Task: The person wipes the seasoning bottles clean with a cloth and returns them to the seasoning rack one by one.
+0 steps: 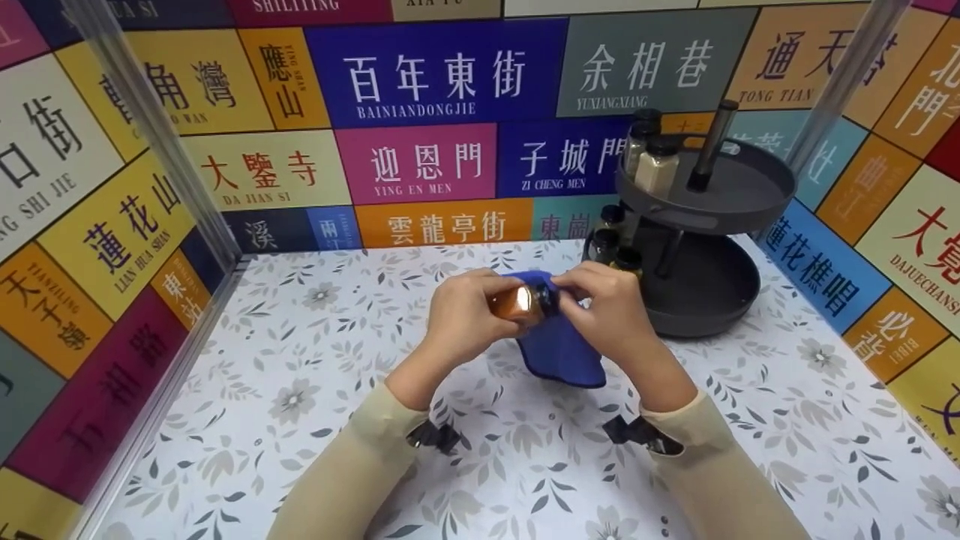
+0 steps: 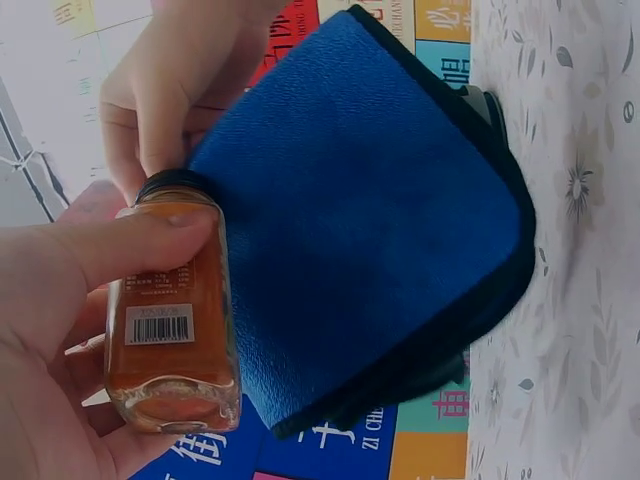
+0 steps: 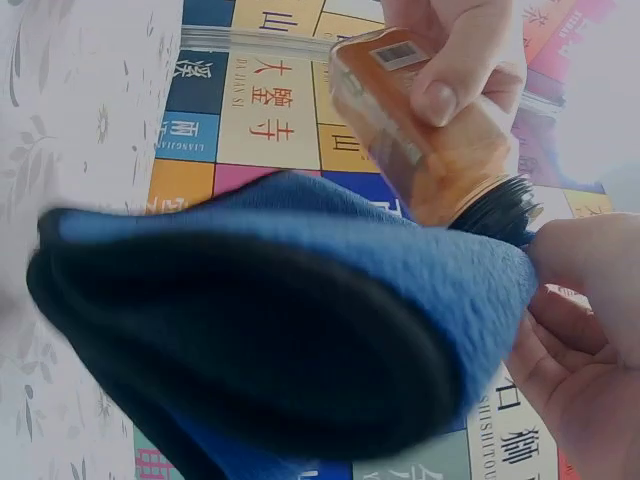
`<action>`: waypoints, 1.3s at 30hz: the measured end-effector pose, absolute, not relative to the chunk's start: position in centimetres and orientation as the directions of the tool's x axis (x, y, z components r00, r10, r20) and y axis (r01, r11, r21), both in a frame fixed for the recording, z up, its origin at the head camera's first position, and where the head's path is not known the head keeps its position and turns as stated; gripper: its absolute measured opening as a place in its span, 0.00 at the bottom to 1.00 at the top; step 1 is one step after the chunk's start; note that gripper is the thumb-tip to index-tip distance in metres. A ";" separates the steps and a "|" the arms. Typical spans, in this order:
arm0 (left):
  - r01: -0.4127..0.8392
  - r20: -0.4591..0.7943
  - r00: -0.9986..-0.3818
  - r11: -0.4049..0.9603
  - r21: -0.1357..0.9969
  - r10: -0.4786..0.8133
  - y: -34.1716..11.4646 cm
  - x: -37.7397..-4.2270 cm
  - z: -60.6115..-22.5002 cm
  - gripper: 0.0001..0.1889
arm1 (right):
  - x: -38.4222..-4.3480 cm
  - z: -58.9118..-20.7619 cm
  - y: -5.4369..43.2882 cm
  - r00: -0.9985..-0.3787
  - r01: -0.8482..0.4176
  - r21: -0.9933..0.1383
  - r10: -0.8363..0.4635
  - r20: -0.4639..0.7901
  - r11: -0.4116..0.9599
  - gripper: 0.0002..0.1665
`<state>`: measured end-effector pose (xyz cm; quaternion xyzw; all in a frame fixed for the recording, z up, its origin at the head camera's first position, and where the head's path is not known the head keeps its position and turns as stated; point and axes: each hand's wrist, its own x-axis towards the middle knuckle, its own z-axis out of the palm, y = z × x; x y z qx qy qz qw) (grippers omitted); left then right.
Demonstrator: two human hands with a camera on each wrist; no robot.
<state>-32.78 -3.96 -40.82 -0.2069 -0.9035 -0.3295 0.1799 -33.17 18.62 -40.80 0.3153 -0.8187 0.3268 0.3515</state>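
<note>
My left hand [image 1: 469, 307] grips a square glass jar [image 2: 165, 320] of orange-brown powder, its thumb along one side and a barcode label facing the left wrist camera. The jar lies tilted, its black lid [image 3: 495, 212] toward my right hand [image 1: 611, 307]. Between its fingers and thumb, my right hand pinches a blue cloth [image 2: 370, 200] with a dark edging, right at the lid. Most of the cloth [image 1: 559, 352] hangs down below the two hands, above the table.
A dark two-tier round rack [image 1: 705, 322] stands at the back right. Spice jars [image 1: 657, 166] sit on its upper tier, and several more with black lids [image 1: 626, 260] on the lower one. The table [image 1: 300, 465] has a leaf-patterned cover; sign-printed panels [image 1: 435, 75] wall it in.
</note>
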 end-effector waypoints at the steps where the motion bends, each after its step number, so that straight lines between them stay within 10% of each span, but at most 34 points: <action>1: 0.489 0.460 -0.852 0.690 0.534 0.249 -4.0 -32.8 -40.8 0.29 | -33.2 -40.8 18.6 -0.562 -0.740 -0.319 -0.285 0.776 0.592 0.06; 24: 0.468 0.454 -0.865 0.670 0.576 0.214 -3.8 -32.9 -41.0 0.27 | -32.3 -40.1 18.5 -0.422 -0.815 -0.162 -0.377 0.825 0.556 0.09; 39: 0.455 0.429 -0.881 0.613 0.646 0.201 -4.3 -32.3 -40.2 0.29 | -32.9 -40.6 18.5 -0.548 -0.746 -0.316 -0.270 0.792 0.587 0.06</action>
